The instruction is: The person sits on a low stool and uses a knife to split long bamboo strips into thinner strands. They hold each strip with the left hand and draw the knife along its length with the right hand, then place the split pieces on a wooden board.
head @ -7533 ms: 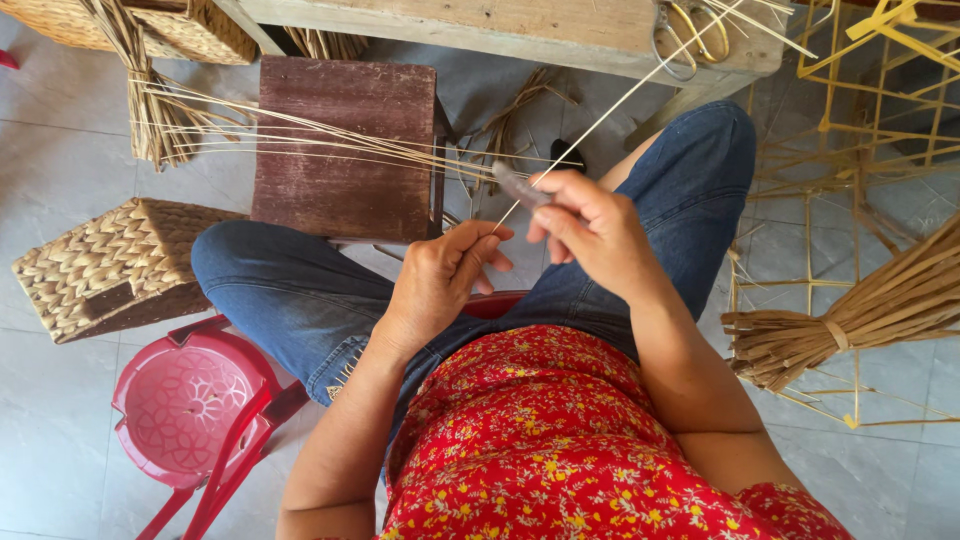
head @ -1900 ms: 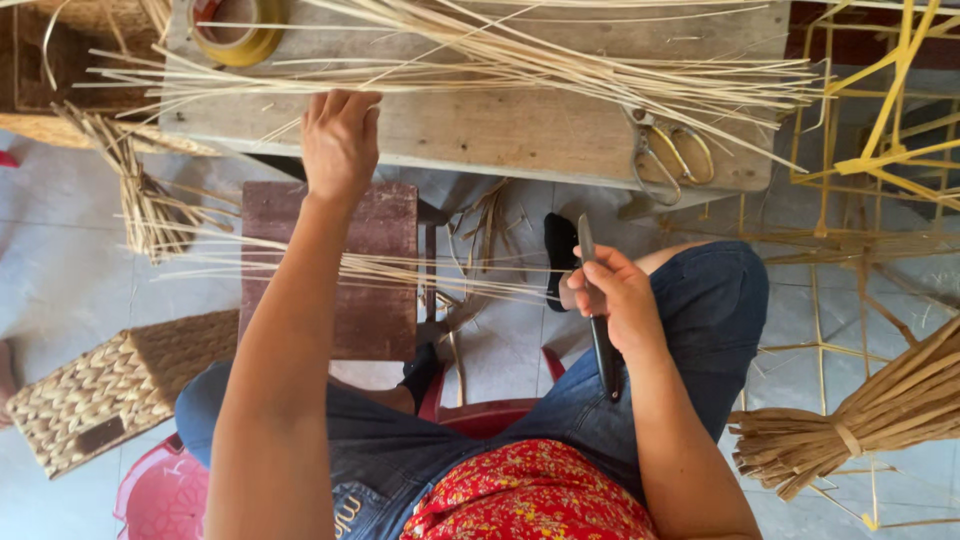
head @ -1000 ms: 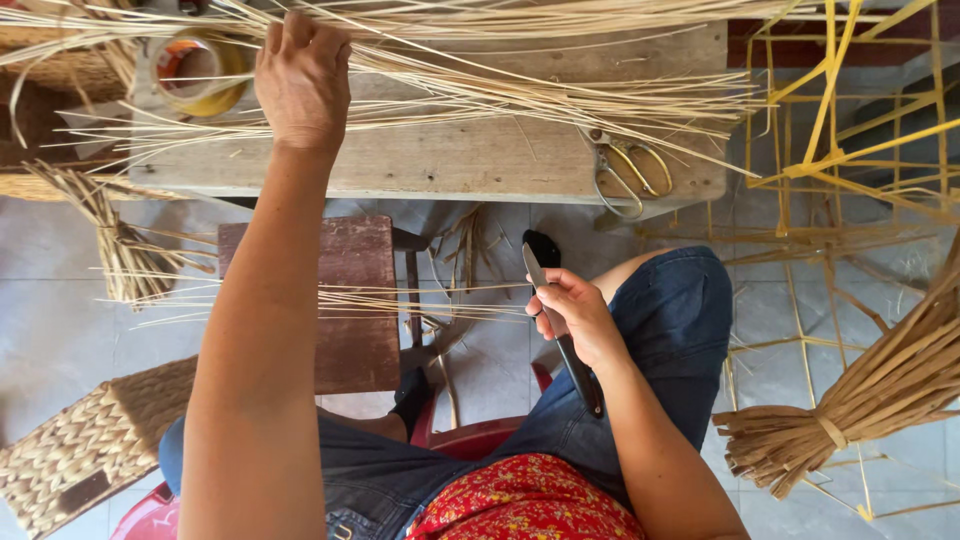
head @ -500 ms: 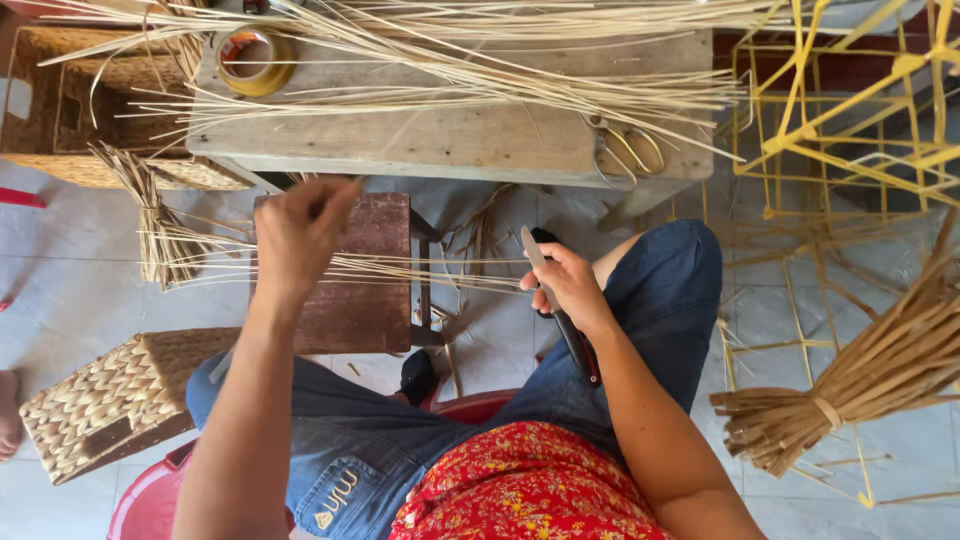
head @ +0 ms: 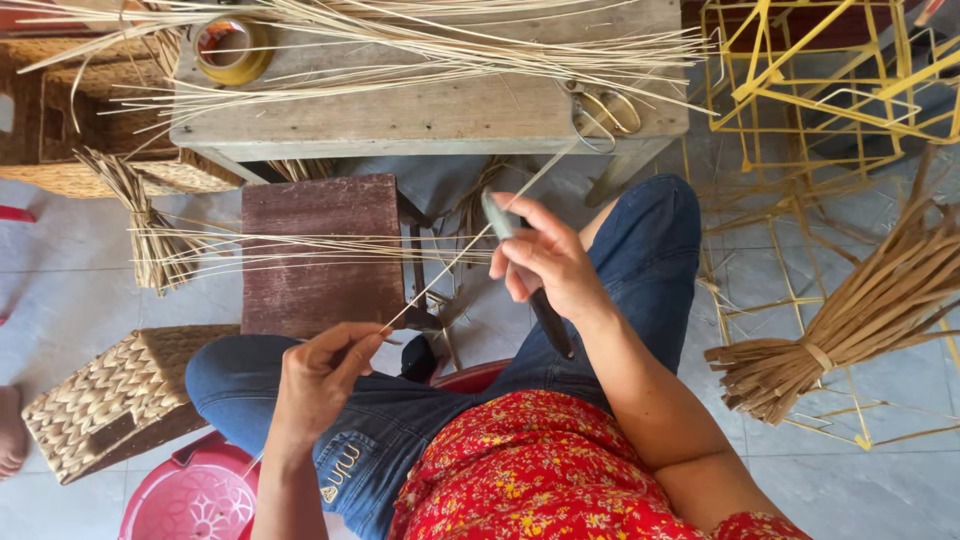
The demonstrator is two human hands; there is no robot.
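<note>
Left hand, lower centre-left, pinches the near end of a thin strip, fingers closed on it, thumb on top so it stays taut. The strip runs diagonally up right to the right hand at centre and on toward the bench. The right hand's fingers are wrapped round a knife, blade tip by the thumb and dark handle pointing down toward the lap, so the edge meets the strip where it crosses the hand. Exact contact is too small to tell.

Loose strips lie spread across the bench, within reach. A tape roll sits at the bench's upper left. A stool under the knees carries a few more strips. Reed bundle at right, woven basket at lower left.
</note>
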